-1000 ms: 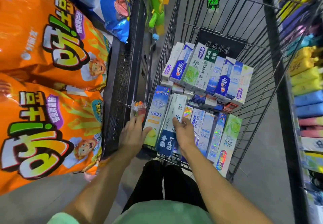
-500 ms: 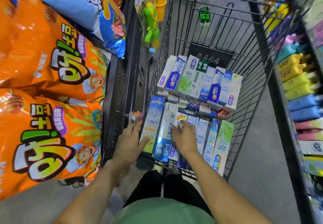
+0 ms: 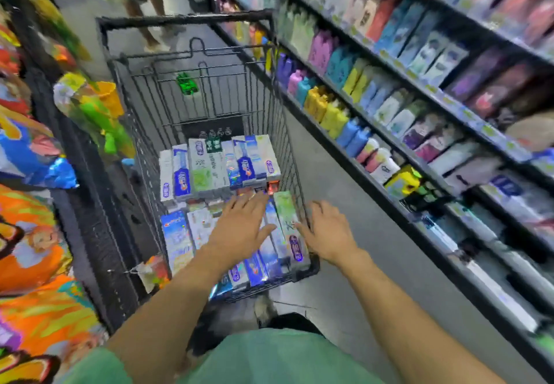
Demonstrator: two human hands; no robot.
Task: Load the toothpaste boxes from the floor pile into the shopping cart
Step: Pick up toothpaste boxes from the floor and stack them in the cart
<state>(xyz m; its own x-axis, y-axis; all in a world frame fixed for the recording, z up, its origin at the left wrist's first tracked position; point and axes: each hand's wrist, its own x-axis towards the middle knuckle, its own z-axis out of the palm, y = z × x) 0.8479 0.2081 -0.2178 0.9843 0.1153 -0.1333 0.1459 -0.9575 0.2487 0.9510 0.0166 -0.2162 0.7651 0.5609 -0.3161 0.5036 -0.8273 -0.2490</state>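
Counting what is showing in the aisle

Two hands, left and right, are showing over one shopping cart; its toothpaste boxes are lying in two rows, the far row showing about eight.

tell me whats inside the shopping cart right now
Toothpaste boxes lie in two rows inside the shopping cart. The left hand covers some of the near row; any lower layers are mostly hidden.

Black wire shopping cart holds toothpaste boxes in white, blue and pale green (one end orange-red); snack bags are orange
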